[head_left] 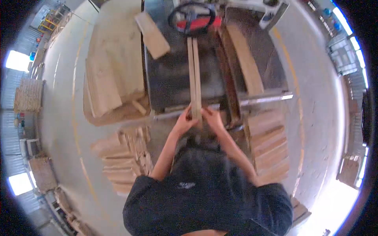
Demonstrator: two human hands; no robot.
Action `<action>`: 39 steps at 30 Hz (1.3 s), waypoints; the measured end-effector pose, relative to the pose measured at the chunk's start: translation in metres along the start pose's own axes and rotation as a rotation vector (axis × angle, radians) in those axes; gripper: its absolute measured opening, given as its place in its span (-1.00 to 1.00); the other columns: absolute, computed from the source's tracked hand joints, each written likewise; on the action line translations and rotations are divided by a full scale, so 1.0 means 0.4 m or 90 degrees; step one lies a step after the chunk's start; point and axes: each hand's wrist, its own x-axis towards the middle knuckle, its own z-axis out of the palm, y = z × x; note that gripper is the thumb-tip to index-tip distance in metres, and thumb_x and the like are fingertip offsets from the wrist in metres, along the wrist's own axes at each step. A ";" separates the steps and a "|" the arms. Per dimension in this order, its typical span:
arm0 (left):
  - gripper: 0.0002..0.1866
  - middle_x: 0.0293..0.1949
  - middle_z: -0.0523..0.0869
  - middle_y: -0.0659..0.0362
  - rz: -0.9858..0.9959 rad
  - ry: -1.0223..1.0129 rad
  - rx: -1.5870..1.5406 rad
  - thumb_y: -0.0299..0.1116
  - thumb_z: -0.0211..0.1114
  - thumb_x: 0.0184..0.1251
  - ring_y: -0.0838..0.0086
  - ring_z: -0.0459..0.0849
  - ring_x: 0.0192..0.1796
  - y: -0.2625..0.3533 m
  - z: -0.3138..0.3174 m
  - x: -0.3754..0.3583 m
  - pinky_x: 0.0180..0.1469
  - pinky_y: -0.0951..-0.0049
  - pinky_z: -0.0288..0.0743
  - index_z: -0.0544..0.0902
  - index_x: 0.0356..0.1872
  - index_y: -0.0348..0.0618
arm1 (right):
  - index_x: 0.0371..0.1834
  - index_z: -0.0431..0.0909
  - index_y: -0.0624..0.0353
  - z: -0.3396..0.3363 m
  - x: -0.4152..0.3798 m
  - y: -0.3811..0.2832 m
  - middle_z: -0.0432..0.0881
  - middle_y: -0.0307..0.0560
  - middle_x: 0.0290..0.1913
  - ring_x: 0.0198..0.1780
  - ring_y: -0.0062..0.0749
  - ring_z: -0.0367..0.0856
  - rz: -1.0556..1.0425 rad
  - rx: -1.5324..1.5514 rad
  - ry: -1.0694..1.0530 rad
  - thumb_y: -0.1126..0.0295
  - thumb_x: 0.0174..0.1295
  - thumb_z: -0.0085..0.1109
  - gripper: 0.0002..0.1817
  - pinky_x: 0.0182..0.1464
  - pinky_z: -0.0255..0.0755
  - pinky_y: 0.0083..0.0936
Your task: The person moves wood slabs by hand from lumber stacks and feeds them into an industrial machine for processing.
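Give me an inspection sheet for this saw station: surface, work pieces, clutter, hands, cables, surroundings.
Surface: dark machine table, dusty.
Work pieces: two long wood strips lying side by side along the table toward a black guard.
Clutter: loose board at the table's left edge; planks on its right side.
Hands: left hand and right hand both gripping the strips' near ends.
Cables: nothing seen.
Surroundings: wood stacks left, more right; sheet pile; concrete floor.
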 end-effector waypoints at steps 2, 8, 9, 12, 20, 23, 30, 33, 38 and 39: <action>-0.03 0.19 0.65 0.07 0.006 -0.017 -0.013 -0.46 0.52 0.22 0.37 0.68 0.12 -0.017 -0.006 0.016 0.14 0.31 0.61 0.14 0.62 -0.11 | 0.15 0.67 0.32 -0.007 0.020 0.041 0.77 -0.14 -0.07 -0.03 -0.59 0.60 0.040 -0.065 -0.031 0.16 0.44 0.27 -0.57 0.04 0.53 -0.51; 0.00 0.23 0.65 0.00 -0.074 0.003 0.045 -0.37 0.55 0.22 0.27 0.67 0.21 0.021 0.007 0.002 0.17 0.21 0.63 0.11 0.63 -0.07 | 0.31 0.56 0.21 -0.032 0.008 0.016 0.72 -0.19 0.04 0.02 -0.51 0.65 0.073 0.051 -0.108 0.16 0.52 0.16 -0.56 0.01 0.57 -0.43; 0.02 0.24 0.65 0.01 0.001 0.001 0.056 -0.33 0.56 0.21 0.27 0.65 0.23 0.006 0.007 0.006 0.18 0.18 0.62 0.10 0.63 -0.07 | 0.38 0.50 0.20 -0.032 0.018 0.034 0.70 -0.17 0.09 0.07 -0.49 0.65 0.098 0.025 -0.135 0.17 0.54 0.13 -0.53 0.04 0.56 -0.42; 0.01 0.24 0.65 0.00 0.001 0.037 0.096 -0.32 0.55 0.23 0.25 0.65 0.24 0.017 0.017 0.002 0.20 0.18 0.61 0.10 0.63 -0.04 | 0.46 0.38 0.20 -0.025 0.028 0.053 0.56 -0.05 0.29 0.21 -0.38 0.59 0.072 0.133 -0.141 0.20 0.54 0.12 -0.48 0.10 0.54 -0.42; -0.08 0.17 0.70 -0.02 -0.026 -0.031 -0.051 -0.37 0.44 0.33 0.29 0.66 0.23 0.002 -0.008 -0.002 0.28 0.20 0.54 0.11 0.64 -0.02 | 0.50 0.29 0.22 0.041 0.090 0.111 0.35 0.11 0.42 0.17 -0.22 0.56 -0.226 -0.156 0.048 0.30 0.51 0.07 -0.45 0.12 0.53 -0.32; -0.11 0.16 0.70 -0.04 -0.040 -0.004 0.018 -0.31 0.43 0.37 0.32 0.69 0.18 0.002 -0.018 -0.005 0.23 0.23 0.56 0.13 0.63 -0.04 | 0.47 0.31 0.29 0.008 0.090 0.107 0.52 0.11 0.25 0.00 -0.26 0.61 -0.246 -0.128 0.085 0.28 0.48 0.12 -0.44 0.02 0.53 -0.36; -0.08 0.02 0.66 -0.04 0.137 0.312 0.327 -0.11 0.54 0.23 0.19 0.66 0.03 0.088 0.027 -0.011 0.02 0.16 0.57 0.29 0.51 -0.32 | 0.12 0.62 0.36 -0.190 -0.035 -0.107 0.56 0.18 0.16 -0.02 -0.26 0.63 -0.058 -0.146 0.069 0.27 0.29 0.40 -0.55 -0.03 0.54 -0.42; -0.11 -0.05 0.65 -0.10 0.286 0.407 0.533 -0.16 0.53 0.22 0.06 0.64 0.01 0.138 0.042 0.044 0.00 0.09 0.56 0.31 0.48 -0.40 | 0.07 0.65 0.36 -0.227 -0.089 -0.143 0.45 0.23 0.30 0.19 -0.06 0.55 -0.190 -0.346 0.215 0.29 0.23 0.45 -0.57 0.17 0.50 -0.28; -0.23 -0.02 0.63 -0.17 0.200 0.212 0.364 -0.33 0.43 0.26 -0.05 0.63 0.01 0.150 0.048 0.149 0.05 0.05 0.55 0.34 0.43 -0.45 | 0.07 0.66 0.37 -0.259 -0.087 -0.059 0.30 0.32 0.45 0.48 0.20 0.29 -0.237 -0.438 0.342 0.35 0.17 0.46 -0.56 0.45 0.30 -0.13; -0.24 -0.01 0.62 -0.19 0.168 0.105 0.305 -0.37 0.41 0.23 -0.07 0.63 -0.01 0.125 0.048 0.183 0.05 0.06 0.55 0.34 0.42 -0.46 | 0.14 0.62 0.36 -0.260 -0.080 -0.053 0.22 0.34 0.50 0.51 0.21 0.24 -0.167 -0.378 0.327 0.38 0.18 0.45 -0.52 0.48 0.26 -0.11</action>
